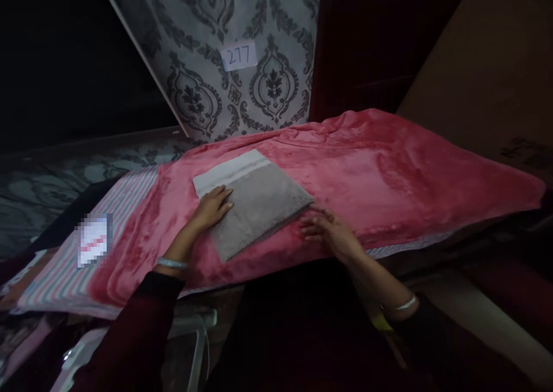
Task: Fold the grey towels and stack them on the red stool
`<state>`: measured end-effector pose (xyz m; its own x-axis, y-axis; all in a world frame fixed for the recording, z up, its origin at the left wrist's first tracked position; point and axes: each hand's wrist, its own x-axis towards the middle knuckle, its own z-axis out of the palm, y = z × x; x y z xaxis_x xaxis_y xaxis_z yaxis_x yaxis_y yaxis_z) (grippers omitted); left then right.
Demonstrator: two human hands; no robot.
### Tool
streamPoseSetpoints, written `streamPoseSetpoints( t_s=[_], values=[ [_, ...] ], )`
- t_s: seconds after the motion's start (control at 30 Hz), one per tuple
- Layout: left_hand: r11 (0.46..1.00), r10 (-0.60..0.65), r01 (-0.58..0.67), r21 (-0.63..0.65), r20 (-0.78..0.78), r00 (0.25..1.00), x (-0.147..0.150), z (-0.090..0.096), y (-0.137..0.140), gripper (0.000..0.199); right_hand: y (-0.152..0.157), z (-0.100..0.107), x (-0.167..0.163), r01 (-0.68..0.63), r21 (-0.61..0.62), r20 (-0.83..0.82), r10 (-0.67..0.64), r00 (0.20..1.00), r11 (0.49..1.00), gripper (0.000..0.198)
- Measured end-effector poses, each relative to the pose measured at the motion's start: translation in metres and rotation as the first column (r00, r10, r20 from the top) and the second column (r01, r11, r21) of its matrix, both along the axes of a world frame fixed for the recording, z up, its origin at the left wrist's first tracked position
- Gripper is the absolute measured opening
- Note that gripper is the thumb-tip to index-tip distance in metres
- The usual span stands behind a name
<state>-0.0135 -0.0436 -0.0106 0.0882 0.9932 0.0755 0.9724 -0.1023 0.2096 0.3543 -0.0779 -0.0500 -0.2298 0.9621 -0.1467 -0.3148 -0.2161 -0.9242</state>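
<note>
A folded grey cloth (263, 199), soft like a towel, lies flat on a pink plush blanket (354, 176). A pale band runs along its far left edge. My left hand (212, 208) rests on the cloth's left side with its fingers stretched out flat. Just off the cloth's near right corner, my right hand (334, 233) hovers low over the blanket, its fingers spread and somewhat blurred. Nothing shows in either hand.
Striped bedding (129, 190) shows at the left, with a blurred-out white item (94, 242) on it. A paper marked 277 (239, 55) hangs on the patterned wall (276, 87). A pale plastic chair (194, 323) stands below the blanket's near edge.
</note>
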Motion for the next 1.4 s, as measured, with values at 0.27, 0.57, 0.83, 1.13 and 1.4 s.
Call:
streamPoseSetpoints(
  t_s=[0.27,0.57,0.83,1.13,1.4],
  values=[
    [0.946,0.046,-0.079,0.313,0.113,0.993,0.056,-0.028,-0.122,0.042,0.027,-0.005,0.001,-0.209,0.802,0.517,-0.474,0.713,0.56,0.036],
    [0.956,-0.015,0.039,0.29,-0.084,0.996,0.117,-0.032,-0.116,0.043,0.035,-0.026,-0.022,-0.63,0.666,0.732,-0.514,0.447,0.4,0.047],
    [0.96,0.027,0.0,0.281,-0.09,0.996,0.121,-0.027,-0.109,0.038,0.05,-0.016,-0.033,-0.598,0.7,0.704,-0.521,0.483,0.39,0.03],
    [0.979,0.055,-0.046,0.2,-0.04,0.998,0.112,-0.011,-0.098,0.037,0.039,-0.022,-0.032,-0.537,0.759,0.649,-0.499,0.575,0.368,0.04],
    [0.985,0.044,-0.049,0.168,0.034,0.998,0.104,-0.006,-0.096,0.031,0.045,-0.021,-0.034,-0.519,0.76,0.649,-0.492,0.58,0.39,0.034]
  ],
)
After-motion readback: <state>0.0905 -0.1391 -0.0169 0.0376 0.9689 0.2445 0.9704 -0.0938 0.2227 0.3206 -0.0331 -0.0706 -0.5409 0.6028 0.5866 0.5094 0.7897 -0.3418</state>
